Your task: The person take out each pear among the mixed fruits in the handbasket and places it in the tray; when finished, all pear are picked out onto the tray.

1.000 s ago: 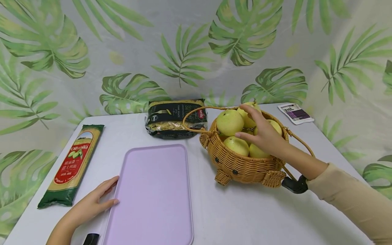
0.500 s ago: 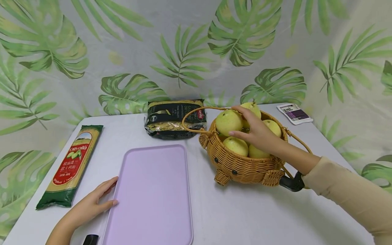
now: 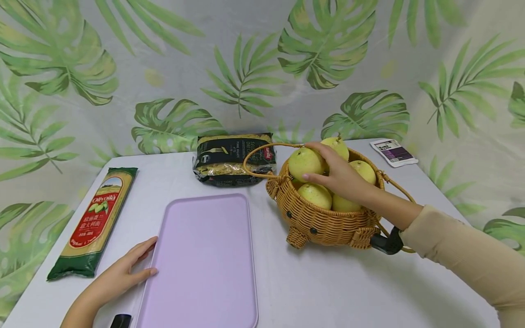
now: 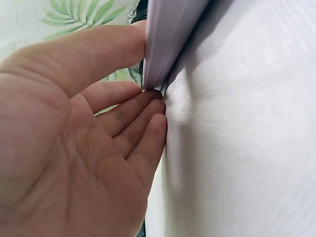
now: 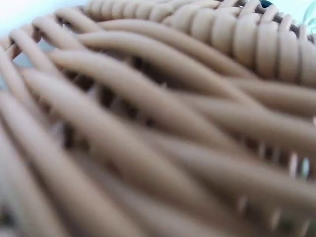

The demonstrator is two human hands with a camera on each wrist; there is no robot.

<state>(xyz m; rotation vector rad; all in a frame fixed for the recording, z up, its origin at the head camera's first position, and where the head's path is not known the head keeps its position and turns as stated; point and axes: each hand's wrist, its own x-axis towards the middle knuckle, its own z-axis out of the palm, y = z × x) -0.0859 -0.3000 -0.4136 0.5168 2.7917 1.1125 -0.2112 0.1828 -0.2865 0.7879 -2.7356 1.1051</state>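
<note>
In the head view, a wicker basket (image 3: 328, 225) with an animal face holds several yellow-green pears. My right hand (image 3: 344, 175) reaches over its rim and holds the left pear (image 3: 303, 165), fingers over the far side and thumb on the near side. My left hand (image 3: 119, 275) rests at the left edge of a lilac tray (image 3: 201, 264). Up close in the left wrist view, the fingertips of the left hand (image 4: 98, 133) touch the tray's edge (image 4: 165, 44), fingers only slightly bent. Blurred basket weave (image 5: 148, 118) fills the right wrist view, hiding the right hand there.
A long spaghetti pack (image 3: 96, 218) lies left of the tray. Behind the tray is a black bag of penne (image 3: 234, 157), partly crossed by the basket's handle (image 3: 251, 157). A white and purple packet (image 3: 393, 152) lies at the back right. White cloth (image 3: 320, 291) covers the table.
My right hand has moved left, from above the pears onto the left pear, its fingers and thumb now around it. The left hand stays at the tray's edge.
</note>
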